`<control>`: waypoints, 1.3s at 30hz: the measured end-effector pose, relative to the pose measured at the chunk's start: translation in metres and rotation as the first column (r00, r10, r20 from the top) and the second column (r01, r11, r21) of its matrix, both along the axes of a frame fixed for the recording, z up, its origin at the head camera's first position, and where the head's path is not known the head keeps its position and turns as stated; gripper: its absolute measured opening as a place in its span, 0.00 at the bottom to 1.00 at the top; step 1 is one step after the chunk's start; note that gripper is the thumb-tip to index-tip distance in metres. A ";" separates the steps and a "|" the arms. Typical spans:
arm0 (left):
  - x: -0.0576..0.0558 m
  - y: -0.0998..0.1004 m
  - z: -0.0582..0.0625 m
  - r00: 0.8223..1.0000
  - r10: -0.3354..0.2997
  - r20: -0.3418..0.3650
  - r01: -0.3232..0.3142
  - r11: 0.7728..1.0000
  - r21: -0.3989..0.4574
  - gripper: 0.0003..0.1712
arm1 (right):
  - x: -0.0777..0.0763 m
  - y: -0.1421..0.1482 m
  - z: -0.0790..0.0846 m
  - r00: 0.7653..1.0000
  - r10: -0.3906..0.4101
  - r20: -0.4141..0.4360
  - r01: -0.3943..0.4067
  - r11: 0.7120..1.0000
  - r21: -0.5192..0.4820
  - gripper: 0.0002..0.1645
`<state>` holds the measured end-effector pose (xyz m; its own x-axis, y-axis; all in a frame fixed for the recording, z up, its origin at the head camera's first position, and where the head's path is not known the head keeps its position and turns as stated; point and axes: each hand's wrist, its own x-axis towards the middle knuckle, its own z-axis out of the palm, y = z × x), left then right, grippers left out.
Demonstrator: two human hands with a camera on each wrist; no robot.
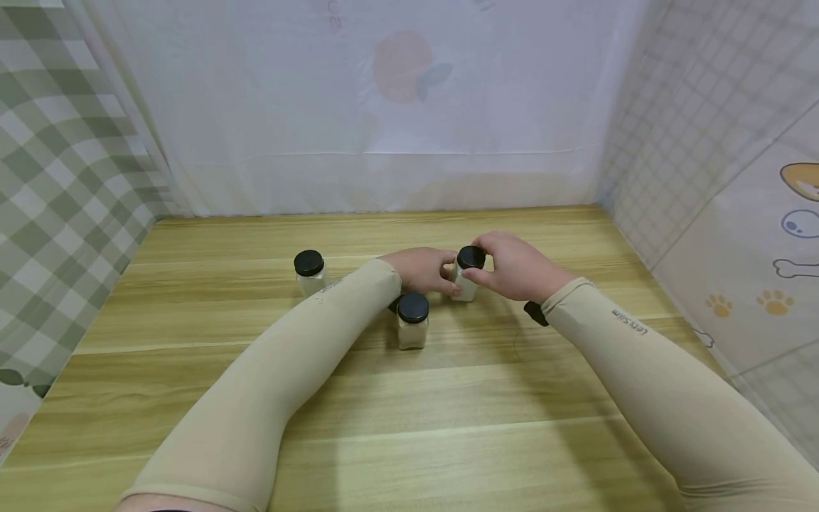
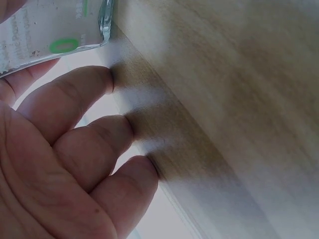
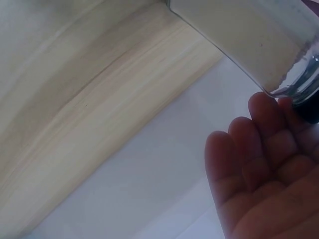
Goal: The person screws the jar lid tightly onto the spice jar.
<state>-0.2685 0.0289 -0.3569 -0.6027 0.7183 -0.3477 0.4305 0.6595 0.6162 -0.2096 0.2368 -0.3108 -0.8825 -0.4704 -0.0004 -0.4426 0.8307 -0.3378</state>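
Note:
A small square glass jar (image 1: 465, 290) with pale contents and a black lid (image 1: 471, 257) stands upright on the table between the hands. My left hand (image 1: 422, 270) holds the jar's body low down between thumb and index finger. In the left wrist view the jar (image 2: 65, 30) shows green print, and the other fingers (image 2: 94, 149) curve loosely, their tips at the tabletop. From the right, my right hand (image 1: 517, 267) grips the lid with thumb and fingers. The right wrist view shows pale powder-like contents in the jar (image 3: 244, 40), with the lid (image 3: 308, 110) partly out of frame.
A second black-lidded jar (image 1: 412, 331) stands just in front of my left wrist. Another jar (image 1: 311, 277) stands farther left, partly hidden by the left sleeve (image 1: 307, 341). The wooden table (image 1: 435, 441) meets a white curtain (image 1: 384, 178) behind and a printed wall covering (image 1: 723, 235) at right.

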 end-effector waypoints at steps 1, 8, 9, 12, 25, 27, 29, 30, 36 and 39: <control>0.000 0.000 0.000 1.000 0.002 0.002 -0.002 1.000 -0.001 0.41 | 0.000 0.000 0.000 1.000 -0.003 0.001 0.003 1.000 0.000 0.20; 0.000 0.000 0.000 1.000 0.002 0.003 -0.002 1.000 -0.007 0.42 | 0.000 0.000 -0.001 1.000 -0.010 -0.002 0.010 1.000 -0.017 0.20; 0.000 0.000 0.000 1.000 0.002 0.004 -0.002 1.000 -0.006 0.42 | -0.001 0.000 -0.001 1.000 -0.009 -0.002 0.009 1.000 -0.022 0.20; 0.000 0.000 0.000 1.000 -0.001 0.002 0.001 1.000 -0.004 0.43 | -0.001 0.000 -0.003 1.000 -0.002 0.001 0.002 0.999 -0.032 0.27; 0.000 -0.001 0.001 1.000 -0.005 -0.011 0.004 1.000 -0.011 0.44 | -0.001 0.001 -0.002 0.998 0.063 -0.024 -0.063 0.998 -0.024 0.21; 0.000 -0.001 0.001 1.000 -0.004 -0.007 0.004 1.000 -0.008 0.44 | -0.001 0.001 -0.002 0.998 0.055 -0.012 -0.055 0.998 -0.022 0.21; 0.000 -0.001 0.000 1.000 -0.004 -0.007 0.003 1.000 -0.005 0.44 | -0.002 0.001 -0.002 0.999 0.043 0.000 -0.043 0.999 -0.017 0.22; 0.000 -0.001 0.000 1.000 -0.003 -0.007 0.003 1.000 -0.004 0.43 | -0.002 0.001 -0.002 0.999 0.039 0.006 -0.039 0.999 -0.017 0.22; 0.001 -0.001 0.000 1.000 0.000 -0.007 0.000 1.000 0.001 0.41 | -0.002 0.000 -0.001 1.000 0.009 0.020 -0.009 1.000 -0.019 0.21; 0.001 -0.001 0.000 1.000 0.004 0.002 -0.004 1.000 0.002 0.41 | -0.002 -0.001 -0.001 1.000 -0.005 0.024 0.006 1.000 -0.020 0.21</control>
